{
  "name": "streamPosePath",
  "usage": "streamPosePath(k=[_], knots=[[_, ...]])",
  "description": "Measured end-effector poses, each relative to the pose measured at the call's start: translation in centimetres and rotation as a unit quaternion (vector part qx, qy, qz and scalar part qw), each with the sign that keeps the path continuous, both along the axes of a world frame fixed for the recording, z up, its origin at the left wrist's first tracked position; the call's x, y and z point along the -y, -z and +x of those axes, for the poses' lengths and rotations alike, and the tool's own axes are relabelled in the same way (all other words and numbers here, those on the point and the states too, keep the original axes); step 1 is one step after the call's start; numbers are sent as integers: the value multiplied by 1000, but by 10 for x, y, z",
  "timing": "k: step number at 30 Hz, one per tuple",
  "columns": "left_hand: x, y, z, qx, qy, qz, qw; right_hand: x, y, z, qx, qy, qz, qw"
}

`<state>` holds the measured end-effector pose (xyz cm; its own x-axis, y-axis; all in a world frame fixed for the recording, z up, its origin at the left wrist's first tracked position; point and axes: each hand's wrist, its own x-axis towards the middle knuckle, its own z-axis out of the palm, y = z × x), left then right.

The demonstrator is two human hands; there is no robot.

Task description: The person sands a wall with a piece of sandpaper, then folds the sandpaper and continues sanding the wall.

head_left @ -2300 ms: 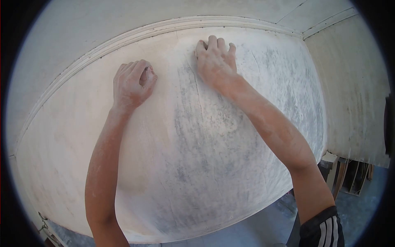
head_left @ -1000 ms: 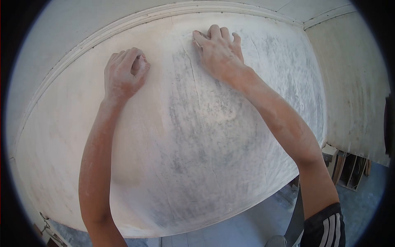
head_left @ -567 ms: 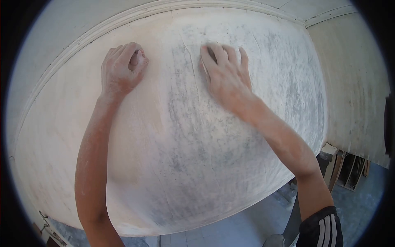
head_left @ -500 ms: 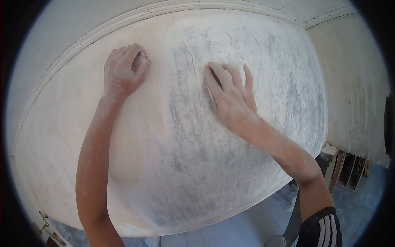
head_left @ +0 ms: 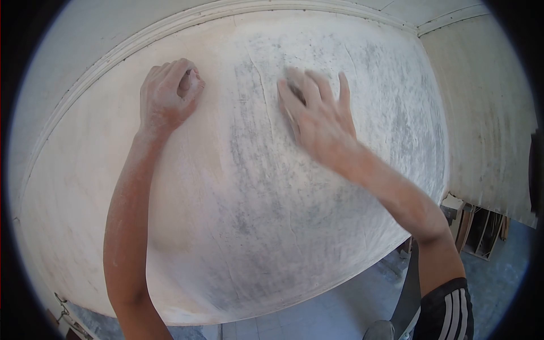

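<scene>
Spreading its fingers over the grey-streaked wall (head_left: 266,226) below the moulding (head_left: 170,30), the right hand (head_left: 320,110) has a grip too blurred to tell its hold; the left hand (head_left: 168,93) curls loosely against paler wall, contents unclear.

Stained side wall (head_left: 481,113), pale moulding (head_left: 226,9), wooden rack (head_left: 483,232), bluish-grey floor (head_left: 514,255)

Both bare arms of the person reach forward. The dusty left hand (head_left: 169,99) is curled into a loose fist, with a small hollow near the thumb; its forearm (head_left: 129,221) rises nearly straight. The dusty right hand (head_left: 324,122) has its fingers (head_left: 344,90) spread, partly blurred, and the right forearm (head_left: 396,190) slants inward from a bent elbow (head_left: 432,229).
</scene>
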<state>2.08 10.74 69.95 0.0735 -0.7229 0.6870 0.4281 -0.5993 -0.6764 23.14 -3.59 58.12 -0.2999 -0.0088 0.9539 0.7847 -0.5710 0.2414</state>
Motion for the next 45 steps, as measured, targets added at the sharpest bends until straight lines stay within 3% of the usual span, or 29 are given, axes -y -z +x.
streamPosePath(k=[3,6,9,12,15,16,19,23,26,29,32,35,38,42,45], knots=[[-4,2,4,13,13,-14,1000,3,-70,19,-68,37,42,996],[-4,2,3,21,12,-24,999,11,-88,0,-164,31,-39,985],[-3,1,2,18,14,-15,1000,-1,-68,6,-50,-1,13,999],[-3,3,3,17,14,-15,1000,12,-107,20,-114,-39,29,992],[-4,3,4,20,16,-12,1000,0,-111,-10,-185,13,-24,982],[-3,2,4,21,16,-7,1000,-4,-100,-14,-142,51,-28,988],[-4,1,3,13,15,2,1000,3,-102,-1,-112,-27,17,993],[-2,5,2,6,10,-13,1000,-9,-108,-22,-193,35,-25,980],[-3,1,1,7,12,-7,1000,-15,-96,-10,-89,-7,27,996],[-3,3,2,7,6,-17,1000,-5,-119,-7,-138,-42,11,989],[-2,3,4,5,5,-13,1000,-22,-105,-22,-130,1,-14,991],[-1,0,1,4,4,2,1000,-10,-108,-16,-89,-59,-5,994],[-1,2,2,-3,5,-6,1000,-13,-126,-28,-169,-29,-16,985],[-1,5,2,0,4,-13,1000,-30,-88,-26,-83,-15,-9,996],[0,2,1,2,8,-7,1000,2,-113,-15,-122,-52,-28,991]])
